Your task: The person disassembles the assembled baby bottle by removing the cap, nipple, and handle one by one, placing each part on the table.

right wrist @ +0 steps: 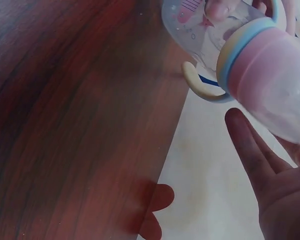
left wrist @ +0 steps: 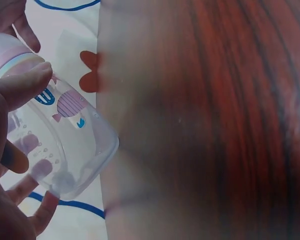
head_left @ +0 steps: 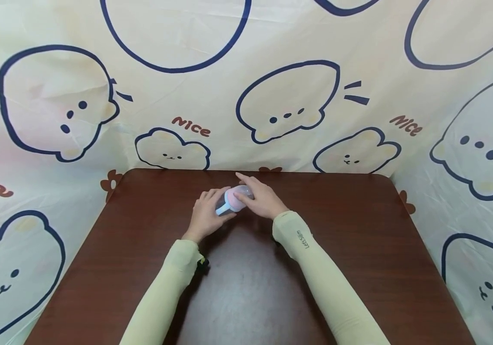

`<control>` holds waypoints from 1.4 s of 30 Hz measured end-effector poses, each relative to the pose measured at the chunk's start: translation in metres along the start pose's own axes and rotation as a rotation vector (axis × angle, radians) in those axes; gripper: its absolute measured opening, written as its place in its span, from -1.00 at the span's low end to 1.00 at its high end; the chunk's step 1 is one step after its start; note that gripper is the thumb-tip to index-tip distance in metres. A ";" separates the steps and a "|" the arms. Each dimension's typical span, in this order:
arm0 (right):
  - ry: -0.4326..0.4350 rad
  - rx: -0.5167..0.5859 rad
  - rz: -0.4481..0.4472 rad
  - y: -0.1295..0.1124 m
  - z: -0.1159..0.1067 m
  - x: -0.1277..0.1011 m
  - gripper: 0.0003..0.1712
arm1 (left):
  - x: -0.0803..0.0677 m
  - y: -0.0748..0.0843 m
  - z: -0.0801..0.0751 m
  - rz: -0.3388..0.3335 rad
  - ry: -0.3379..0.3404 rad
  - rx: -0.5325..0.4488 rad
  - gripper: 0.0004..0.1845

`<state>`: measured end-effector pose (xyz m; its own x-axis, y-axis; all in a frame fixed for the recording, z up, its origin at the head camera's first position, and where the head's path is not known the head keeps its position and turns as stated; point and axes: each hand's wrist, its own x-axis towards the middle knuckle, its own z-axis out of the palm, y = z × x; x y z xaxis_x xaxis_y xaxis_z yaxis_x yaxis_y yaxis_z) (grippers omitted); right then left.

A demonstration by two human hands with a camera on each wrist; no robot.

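Bottle (head_left: 234,200) gripped by left hand (head_left: 205,215), right hand (head_left: 264,199) over its cap

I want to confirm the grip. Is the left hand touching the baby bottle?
Touching. The left wrist view shows the left hand with thumb and fingers wrapped around the clear baby bottle.

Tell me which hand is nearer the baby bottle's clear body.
Left. The left hand grips the clear body of the baby bottle, fingers curled round it. The right hand rests at the pink cap end, fingers straight.
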<state>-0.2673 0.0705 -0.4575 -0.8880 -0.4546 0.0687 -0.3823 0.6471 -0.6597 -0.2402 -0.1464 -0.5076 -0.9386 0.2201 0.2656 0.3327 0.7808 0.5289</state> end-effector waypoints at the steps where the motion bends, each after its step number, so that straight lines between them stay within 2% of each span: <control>1: -0.010 -0.002 0.001 0.001 0.000 0.000 -0.23 | 0.000 0.001 0.001 0.007 0.002 0.009 -0.14; 8: -0.032 -0.024 -0.003 0.006 -0.001 0.000 -0.31 | 0.002 0.004 0.005 0.033 0.015 0.040 -0.14; 15: -0.045 0.059 0.021 0.019 -0.002 -0.003 -0.38 | -0.001 0.004 0.012 0.040 0.004 0.024 -0.13; 21: -0.016 0.111 0.021 0.034 -0.001 -0.004 -0.45 | 0.002 0.003 0.020 0.052 0.011 -0.004 -0.12; 24: -0.007 0.148 0.051 0.038 -0.001 -0.006 -0.49 | 0.004 0.002 0.023 0.040 0.001 -0.037 -0.12; 31: 0.015 0.223 0.129 0.044 0.001 -0.010 -0.53 | 0.005 0.000 0.029 -0.026 -0.087 -0.165 -0.04; 42: 0.049 0.250 0.153 0.040 0.003 -0.008 -0.51 | 0.010 -0.002 0.028 -0.043 -0.112 -0.169 -0.09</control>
<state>-0.2745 0.0981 -0.4870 -0.9440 -0.3296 -0.0134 -0.1740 0.5322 -0.8286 -0.2525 -0.1292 -0.5286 -0.9533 0.2600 0.1539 0.2942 0.6833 0.6682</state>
